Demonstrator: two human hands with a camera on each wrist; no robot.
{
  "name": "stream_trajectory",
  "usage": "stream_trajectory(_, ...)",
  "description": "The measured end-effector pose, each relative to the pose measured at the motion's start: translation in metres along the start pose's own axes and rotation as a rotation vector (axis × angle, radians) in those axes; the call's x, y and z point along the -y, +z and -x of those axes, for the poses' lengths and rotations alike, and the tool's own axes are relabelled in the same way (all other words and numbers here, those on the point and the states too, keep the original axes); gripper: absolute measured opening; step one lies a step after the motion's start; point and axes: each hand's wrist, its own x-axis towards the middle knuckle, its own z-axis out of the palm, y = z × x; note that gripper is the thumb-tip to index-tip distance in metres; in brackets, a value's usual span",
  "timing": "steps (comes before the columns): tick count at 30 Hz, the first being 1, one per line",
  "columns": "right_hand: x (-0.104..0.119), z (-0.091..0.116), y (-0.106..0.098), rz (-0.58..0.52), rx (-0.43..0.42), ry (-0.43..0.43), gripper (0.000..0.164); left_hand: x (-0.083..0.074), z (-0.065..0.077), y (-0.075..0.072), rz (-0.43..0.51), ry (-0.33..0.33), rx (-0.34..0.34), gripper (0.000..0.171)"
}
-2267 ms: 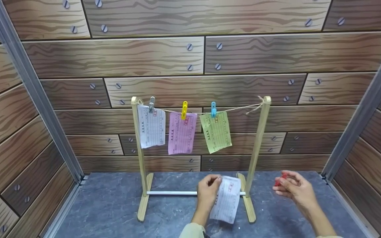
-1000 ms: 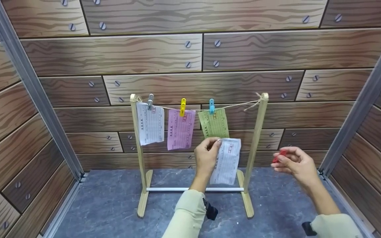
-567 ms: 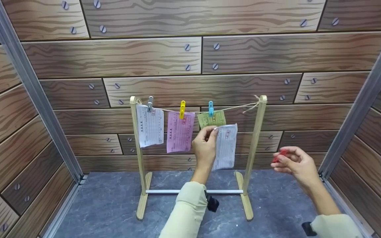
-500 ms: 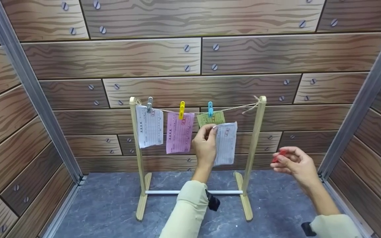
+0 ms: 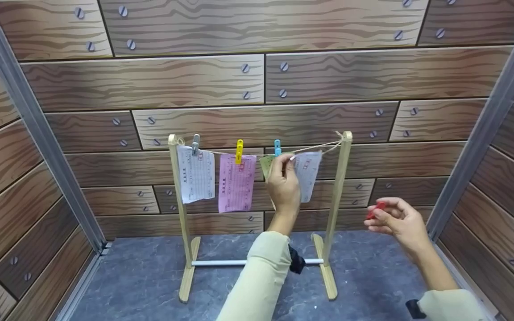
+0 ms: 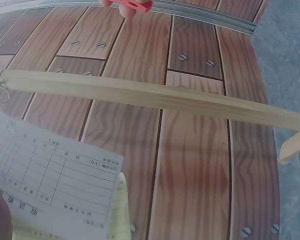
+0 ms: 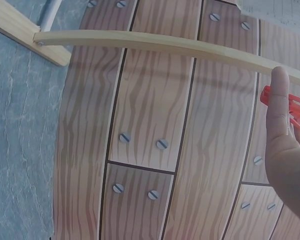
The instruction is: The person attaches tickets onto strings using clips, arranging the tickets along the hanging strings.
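Observation:
My left hand [image 5: 285, 185] pinches the upper left corner of a white printed slip [image 5: 308, 174], close to the string [image 5: 317, 147] and right of the blue clothespin [image 5: 277, 148]. In the left wrist view the white slip [image 6: 55, 175] overlaps a green slip [image 6: 121, 210]. Off to the right of the rack, my right hand [image 5: 402, 223] holds a red clothespin [image 5: 376, 210] between thumb and fingers. That red clothespin [image 7: 299, 107] also shows in the right wrist view. Most of the green slip [image 5: 265, 165] is hidden behind my left hand in the head view.
A wooden rack with a left post [image 5: 179, 200] and right post [image 5: 338, 196] carries the string. A grey clothespin [image 5: 196, 145] holds another white slip [image 5: 196, 178], a yellow one [image 5: 239, 151] a pink slip [image 5: 237, 185]. A white rod [image 5: 219, 263] joins the feet on the grey tabletop [image 5: 141, 276].
My left hand has risen from low before the rack to the string, bringing the white slip up with it. The right hand rose earlier, then stayed, keeping the red clothespin.

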Motion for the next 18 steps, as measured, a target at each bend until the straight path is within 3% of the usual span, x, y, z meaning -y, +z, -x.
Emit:
stream_trajectory(4,0.003,0.001,-0.003,-0.006,0.003,-0.009,0.027,-0.003,-0.004,0.004,-0.093,-0.003,-0.053,0.006)
stream_trajectory(9,0.006,0.003,-0.007,-0.009,0.004,-0.008,0.027,-0.001,-0.005,0.012,-0.198,0.115,-0.099,0.007)
stream_trajectory(13,0.009,0.006,-0.011,0.002,-0.001,-0.013,0.027,-0.002,-0.005,0.021,-0.286,0.163,-0.110,0.008)
stream_trajectory(18,0.010,0.007,-0.015,0.022,0.000,-0.017,0.026,-0.009,-0.009,0.027,-0.296,0.183,-0.121,0.008)
